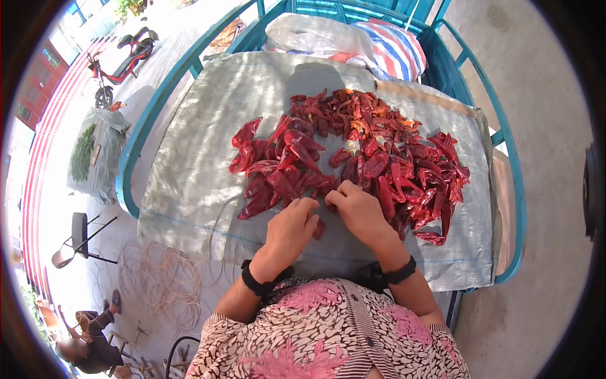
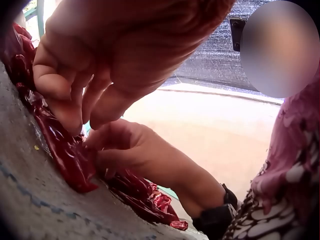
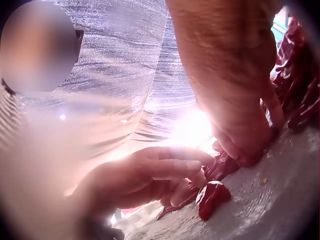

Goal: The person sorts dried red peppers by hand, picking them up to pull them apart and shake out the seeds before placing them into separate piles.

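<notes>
Both hands meet at the near edge of a spread of dried red chili peppers. In the head view my left hand point(image 1: 289, 230) bends over one dried chili pepper point(image 1: 319, 230), whose end sticks out by the thumb. The left wrist view shows that glossy pepper point(image 2: 67, 155) along the cloth, curled left fingers point(image 2: 65, 112) at its upper part. My right hand point(image 1: 361, 211) is close beside, fingers bent down at the peppers; its fingertips point(image 2: 97, 147) come right to the same pepper. Whether the right fingers pinch anything, I cannot tell.
A left pile of peppers point(image 1: 284, 158) and a larger right pile point(image 1: 416, 180) lie on a grey woven sheet point(image 1: 189, 158), smaller darker pieces point(image 1: 353, 110) behind. Blue cart rails point(image 1: 514, 189) surround it. Filled bags point(image 1: 322, 35) sit at the back. A person point(image 1: 95, 341) is at lower left.
</notes>
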A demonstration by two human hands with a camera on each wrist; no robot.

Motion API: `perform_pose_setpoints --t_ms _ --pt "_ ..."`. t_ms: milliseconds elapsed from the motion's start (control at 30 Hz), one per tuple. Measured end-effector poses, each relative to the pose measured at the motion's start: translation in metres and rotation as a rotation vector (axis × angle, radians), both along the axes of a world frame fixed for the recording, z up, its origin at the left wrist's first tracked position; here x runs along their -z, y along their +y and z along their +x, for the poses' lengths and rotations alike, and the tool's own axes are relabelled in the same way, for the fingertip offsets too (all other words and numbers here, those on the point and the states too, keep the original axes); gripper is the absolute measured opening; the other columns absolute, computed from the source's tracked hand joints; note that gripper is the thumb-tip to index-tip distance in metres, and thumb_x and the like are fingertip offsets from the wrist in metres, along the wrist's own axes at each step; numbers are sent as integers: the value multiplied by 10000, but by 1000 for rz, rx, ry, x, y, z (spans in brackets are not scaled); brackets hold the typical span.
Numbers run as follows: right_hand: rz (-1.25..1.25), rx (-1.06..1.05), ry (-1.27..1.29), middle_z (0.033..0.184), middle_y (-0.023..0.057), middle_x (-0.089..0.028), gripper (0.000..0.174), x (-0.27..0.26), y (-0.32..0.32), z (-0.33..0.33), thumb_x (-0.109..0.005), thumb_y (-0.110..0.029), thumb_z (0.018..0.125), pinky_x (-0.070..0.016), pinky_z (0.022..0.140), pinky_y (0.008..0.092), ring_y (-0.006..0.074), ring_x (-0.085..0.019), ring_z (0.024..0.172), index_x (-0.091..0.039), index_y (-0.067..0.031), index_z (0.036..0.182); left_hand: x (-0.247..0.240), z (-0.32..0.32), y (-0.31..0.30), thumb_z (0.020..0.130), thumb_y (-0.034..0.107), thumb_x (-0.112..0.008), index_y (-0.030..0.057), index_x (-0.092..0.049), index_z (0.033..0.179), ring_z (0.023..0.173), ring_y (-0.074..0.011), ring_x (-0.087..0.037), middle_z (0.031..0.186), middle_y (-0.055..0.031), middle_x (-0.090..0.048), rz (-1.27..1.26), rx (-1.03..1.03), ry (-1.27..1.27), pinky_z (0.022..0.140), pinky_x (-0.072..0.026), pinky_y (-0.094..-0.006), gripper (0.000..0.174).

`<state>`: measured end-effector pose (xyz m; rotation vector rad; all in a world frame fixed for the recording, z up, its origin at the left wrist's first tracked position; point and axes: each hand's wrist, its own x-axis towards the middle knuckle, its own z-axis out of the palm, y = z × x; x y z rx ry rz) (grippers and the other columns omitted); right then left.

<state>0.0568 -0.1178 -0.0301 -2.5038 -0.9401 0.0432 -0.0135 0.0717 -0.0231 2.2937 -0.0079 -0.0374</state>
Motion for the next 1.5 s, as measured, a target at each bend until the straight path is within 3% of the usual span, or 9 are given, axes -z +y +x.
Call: perform_pose_setpoints --t_ms 100,300,400,500,767,967,1133,1367,1500 --pt "157 19 11 940 85 -590 133 -12 -4 2 -642 -47 884 -539 755 409 292 -656 907 -633 -108 1002 0 1 -3 908 125 -671 73 -625 1189 803 -291 -671 947 -98 -684 -92 5 -22 727 -526 -399 289" --pt "600 12 580 1028 101 -647 187 -53 -6 -3 -673 -21 890 -540 769 348 291 -669 901 -658 -75 1069 -11 6 -7 904 119 -674 79 -653 1080 770 -311 -689 927 -95 -680 -190 35 -135 669 -533 -399 182" --pt "560 178 286 1051 97 -659 218 -43 -11 14 -670 -15 873 -526 828 381 295 -652 967 -664 -60 1086 -12 6 -5 905 123 -673 67 -667 986 743 -301 -688 906 -94 -676 -43 -13 -217 651 -530 -395 98" --pt "123 212 -135 1059 82 -671 264 -35 -17 25 -661 -10 854 -483 929 405 290 -616 1088 -676 -79 1109 -13 7 -7 907 129 -671 61 -662 933 747 -299 -687 885 -95 -674 -26 -74 -196 648 -528 -396 73" --pt "-79 126 -406 1275 142 -611 266 12 4 44 -642 -9 761 -345 1107 520 359 -521 1255 -694 -93 1008 -6 4 -5 926 154 -651 68 -645 962 744 -281 -681 894 -96 -679 -134 40 -90 666 -523 -386 93" --pt "-106 47 -384 1211 55 -645 220 2 -12 51 -660 -38 760 -351 1103 535 342 -534 1234 -669 -112 967 -6 3 -2 931 146 -644 71 -644 977 743 -282 -680 900 -92 -681 -158 72 -35 664 -519 -379 88" --pt "215 259 -259 1079 44 -696 181 -38 -16 38 -710 -41 791 -442 981 424 285 -597 1105 -697 -108 959 -8 6 -8 922 131 -698 62 -653 1065 657 -226 -662 871 -75 -672 -271 -21 -108 612 -508 -353 165" --pt "321 -81 244 1011 83 -726 152 -49 -13 10 -729 -115 864 -488 903 430 328 -637 1034 -726 -88 1014 -5 15 -13 908 122 -740 63 -546 1296 565 -175 -642 825 -84 -681 -313 10 -287 555 -496 -308 438" --pt "258 61 6 1093 108 -691 244 -36 -12 26 -693 -145 903 -493 901 435 335 -629 1047 -696 -89 1141 -4 21 -2 900 105 -745 49 -546 1321 628 -188 -661 790 -89 -673 -142 -85 -329 587 -506 -313 469"
